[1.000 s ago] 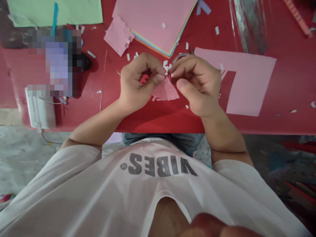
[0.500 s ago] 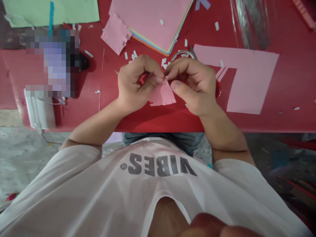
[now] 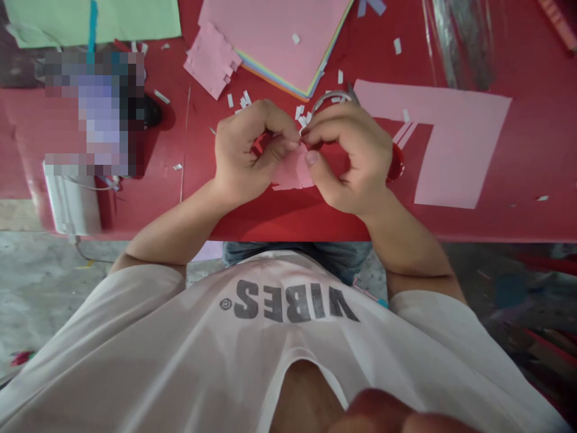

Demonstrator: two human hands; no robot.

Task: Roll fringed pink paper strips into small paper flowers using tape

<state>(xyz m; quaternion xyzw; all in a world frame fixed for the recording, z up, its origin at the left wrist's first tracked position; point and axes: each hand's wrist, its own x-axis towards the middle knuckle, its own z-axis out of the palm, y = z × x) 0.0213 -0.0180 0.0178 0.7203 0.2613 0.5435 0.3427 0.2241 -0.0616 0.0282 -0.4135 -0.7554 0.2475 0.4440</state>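
My left hand pinches a small piece of pink paper between thumb and fingers. The paper hangs below the fingertips, and short slits show along its lower edge. My right hand is closed at the paper's upper right, fingertips meeting those of the left hand and thumb against the paper's right side. The fingers cover the upper part of the paper. Beyond the right hand lies a grey ring, partly hidden, perhaps a tape roll. A red curved object shows beside the right wrist.
A stack of coloured paper lies at the back, a slitted pink piece against it. An L-shaped pink sheet is at right. White scraps are scattered on the red table. A white power bank sits at left.
My right hand has shifted slightly left, its thumb now over the paper's right side. The lower edge of the paper has risen a little. My left hand stays nearly still.
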